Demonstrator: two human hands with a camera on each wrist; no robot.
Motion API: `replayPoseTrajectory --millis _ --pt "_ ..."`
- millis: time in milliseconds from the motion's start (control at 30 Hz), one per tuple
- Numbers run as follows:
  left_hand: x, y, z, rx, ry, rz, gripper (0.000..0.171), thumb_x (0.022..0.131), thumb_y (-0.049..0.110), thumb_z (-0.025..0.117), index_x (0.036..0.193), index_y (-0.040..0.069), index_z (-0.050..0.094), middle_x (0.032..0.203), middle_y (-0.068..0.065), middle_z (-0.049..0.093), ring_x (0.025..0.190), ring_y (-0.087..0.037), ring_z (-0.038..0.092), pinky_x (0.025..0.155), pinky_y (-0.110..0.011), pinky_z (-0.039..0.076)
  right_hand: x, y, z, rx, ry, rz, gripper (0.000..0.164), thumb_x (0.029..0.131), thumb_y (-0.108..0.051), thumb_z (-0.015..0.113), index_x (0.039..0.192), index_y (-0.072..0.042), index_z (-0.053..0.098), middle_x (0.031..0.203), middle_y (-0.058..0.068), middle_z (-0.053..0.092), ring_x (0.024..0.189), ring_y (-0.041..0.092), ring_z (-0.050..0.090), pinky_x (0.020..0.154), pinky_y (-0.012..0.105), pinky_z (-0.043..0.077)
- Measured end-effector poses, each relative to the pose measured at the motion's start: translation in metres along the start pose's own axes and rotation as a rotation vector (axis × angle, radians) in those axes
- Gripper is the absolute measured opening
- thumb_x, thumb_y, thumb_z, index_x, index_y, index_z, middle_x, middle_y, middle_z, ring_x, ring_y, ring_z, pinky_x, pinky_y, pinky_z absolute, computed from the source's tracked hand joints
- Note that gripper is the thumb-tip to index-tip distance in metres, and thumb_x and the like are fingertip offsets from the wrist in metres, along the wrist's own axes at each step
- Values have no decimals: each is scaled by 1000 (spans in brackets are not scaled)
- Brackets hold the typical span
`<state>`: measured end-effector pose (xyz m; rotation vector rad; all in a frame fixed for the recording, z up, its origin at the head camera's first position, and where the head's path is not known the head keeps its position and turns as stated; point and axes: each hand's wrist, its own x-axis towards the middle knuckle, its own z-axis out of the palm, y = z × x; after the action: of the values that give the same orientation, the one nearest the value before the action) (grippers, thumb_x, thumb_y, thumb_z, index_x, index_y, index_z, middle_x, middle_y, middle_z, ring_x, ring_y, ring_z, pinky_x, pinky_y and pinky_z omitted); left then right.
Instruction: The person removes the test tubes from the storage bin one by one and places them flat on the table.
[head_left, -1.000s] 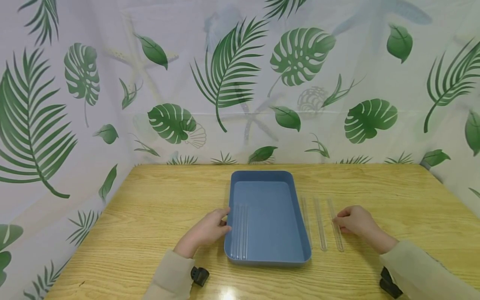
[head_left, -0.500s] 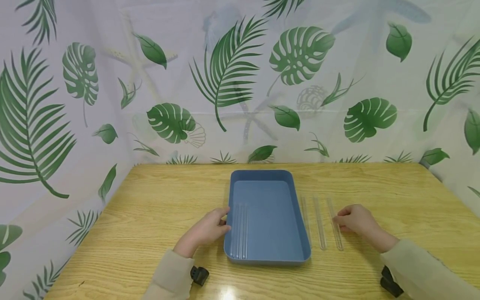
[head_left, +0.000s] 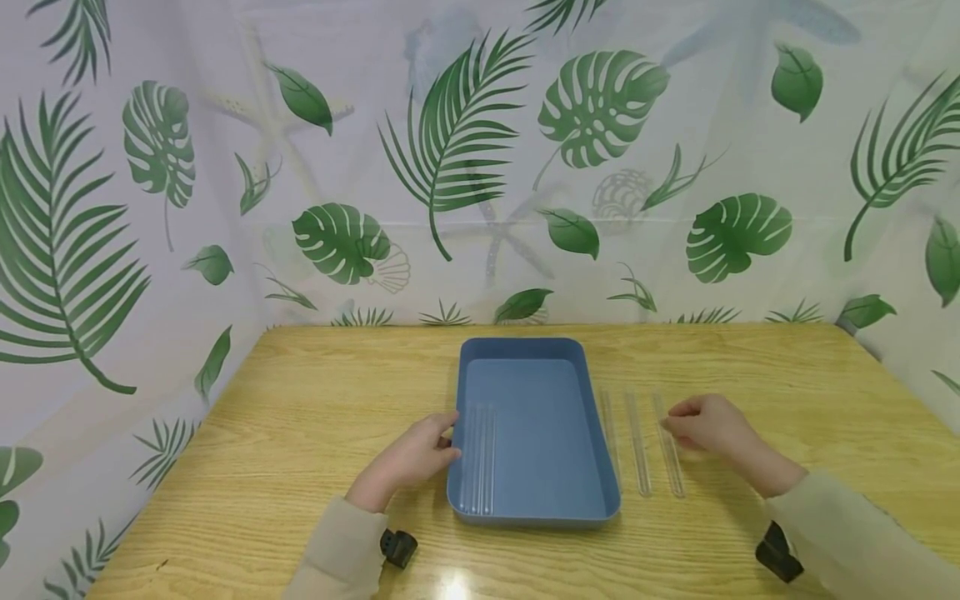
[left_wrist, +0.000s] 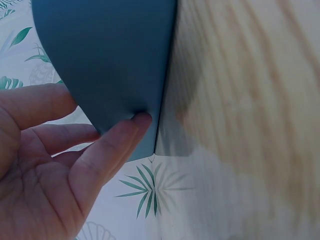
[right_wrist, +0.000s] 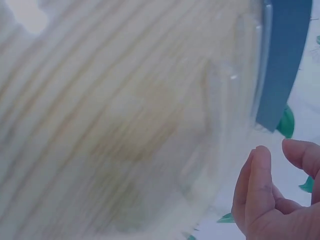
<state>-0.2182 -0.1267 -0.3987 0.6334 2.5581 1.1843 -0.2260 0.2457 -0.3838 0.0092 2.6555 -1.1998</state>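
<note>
A blue rectangular tray (head_left: 540,433) lies on the table, with several clear test tubes (head_left: 489,462) side by side along its left inner wall. My left hand (head_left: 416,450) touches the outside of the tray's left wall with its fingertips. In the left wrist view the fingers (left_wrist: 107,155) rest against that wall. To the right of the tray lie three more clear tubes, the middle tube (head_left: 639,446) apart from both others. My right hand (head_left: 708,429) is at the upper part of the rightmost tube (head_left: 674,467). In the right wrist view its thumb and fingers (right_wrist: 260,180) stand apart, holding nothing.
The wooden table (head_left: 337,375) reaches back to a white curtain (head_left: 480,167) printed with green leaves, which also hangs at both sides. A black wrist camera (head_left: 398,547) sits by the left sleeve and another camera (head_left: 780,552) by the right.
My right hand has shifted slightly away, up along the rightmost tube, which still lies on the table. The left hand and the tray have stayed put.
</note>
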Motion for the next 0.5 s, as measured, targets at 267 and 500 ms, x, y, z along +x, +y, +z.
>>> replayPoseTrajectory --millis 267,500 --pt "0 1 0 -12 4 6 50 86 -5 50 129 -18 27 129 -33 32 103 -40 50 81 -38 47 1 -11 0 105 -53 -23 51 89 -19 53 118 21 40 107 29 52 91 31 57 72 34 51" --pt "-1 2 -1 -5 2 -3 51 86 -4 50 129 -18 27 130 -33 32 103 -40 50 81 -37 48 -1 -18 2 304 -141 -46 55 90 -18 52 124 20 33 118 30 46 97 23 57 80 32 48"
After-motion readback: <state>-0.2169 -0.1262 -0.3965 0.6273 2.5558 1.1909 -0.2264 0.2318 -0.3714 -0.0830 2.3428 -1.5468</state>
